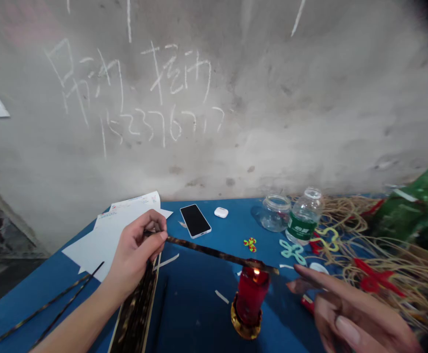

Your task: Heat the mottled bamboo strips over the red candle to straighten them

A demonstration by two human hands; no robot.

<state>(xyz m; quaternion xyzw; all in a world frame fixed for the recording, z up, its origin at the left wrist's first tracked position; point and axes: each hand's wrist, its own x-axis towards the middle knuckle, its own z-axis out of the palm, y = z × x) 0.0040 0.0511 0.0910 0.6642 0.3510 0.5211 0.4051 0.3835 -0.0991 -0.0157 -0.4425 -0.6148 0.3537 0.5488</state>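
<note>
Now L hand (pixel 135 255) pinches mottled bamboo strip (pixel 214 254) by its end, tip over red candle (pixel 252 291); R hand (pixel 349 314) open, empty.

This is a craft workshop: chalk-scrawled concrete wall (pixel 214 98), blue worktable (pixel 195 314), raffia strands (pixel 379 264), a lit candle (pixel 252 294).

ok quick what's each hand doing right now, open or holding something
left hand: closed, holding a mottled dark strip near one end
right hand: open, fingers extended, holding nothing
</note>
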